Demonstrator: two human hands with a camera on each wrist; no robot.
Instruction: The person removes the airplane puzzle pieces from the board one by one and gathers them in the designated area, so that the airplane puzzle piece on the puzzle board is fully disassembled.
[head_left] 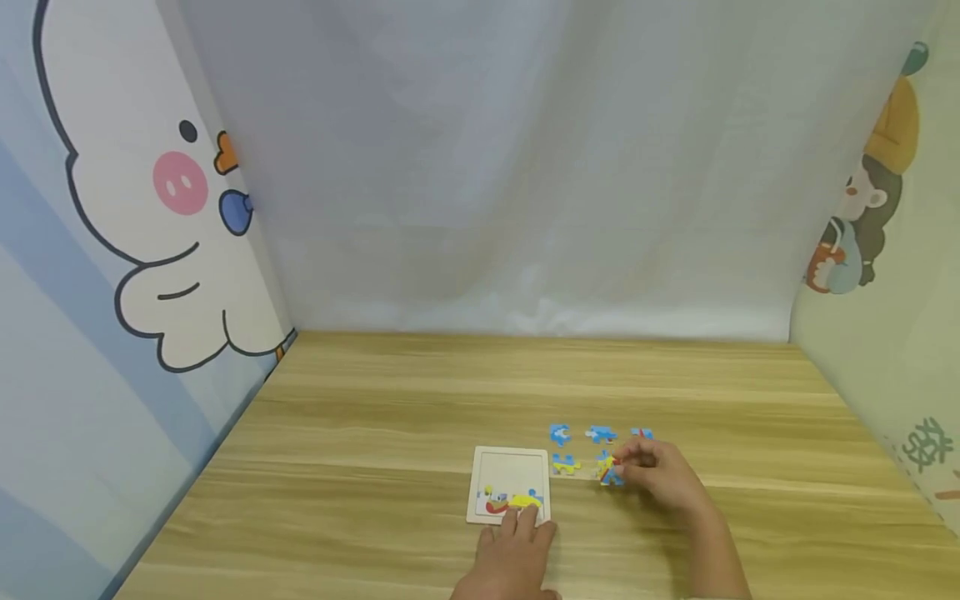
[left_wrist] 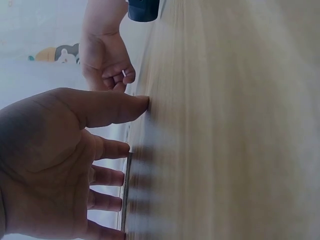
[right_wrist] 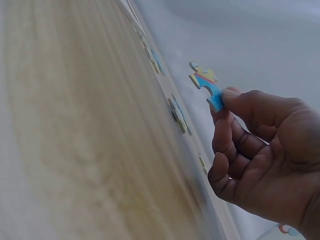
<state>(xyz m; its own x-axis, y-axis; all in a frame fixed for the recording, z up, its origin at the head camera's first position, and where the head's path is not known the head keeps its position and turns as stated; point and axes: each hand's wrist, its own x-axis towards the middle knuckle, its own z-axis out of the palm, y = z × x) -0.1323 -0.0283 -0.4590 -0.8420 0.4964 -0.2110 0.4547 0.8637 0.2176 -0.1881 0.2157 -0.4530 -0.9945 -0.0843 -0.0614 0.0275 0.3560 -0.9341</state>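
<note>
My right hand (head_left: 663,477) pinches a jigsaw piece (right_wrist: 204,82) between thumb and index finger. Yellow, red and blue show on that piece, which is tilted up off the table in the right wrist view. My left hand (head_left: 512,554) rests on the near edge of a square wooden puzzle tray (head_left: 512,468), its fingers extended. Along the tray's near side lie some fitted pieces (head_left: 527,501) in yellow, red and blue, partly covered by the left fingertips. In the left wrist view those fingertips touch the tray's edge (left_wrist: 125,195).
Right of the tray lie loose blue pieces (head_left: 560,434), (head_left: 601,433) and a yellow-and-blue piece (head_left: 566,465). Another piece (head_left: 642,432) is partly hidden behind the right hand. The wood-grain table (head_left: 360,433) meets a pale curtain (head_left: 510,167) at the back, with printed panels at both sides.
</note>
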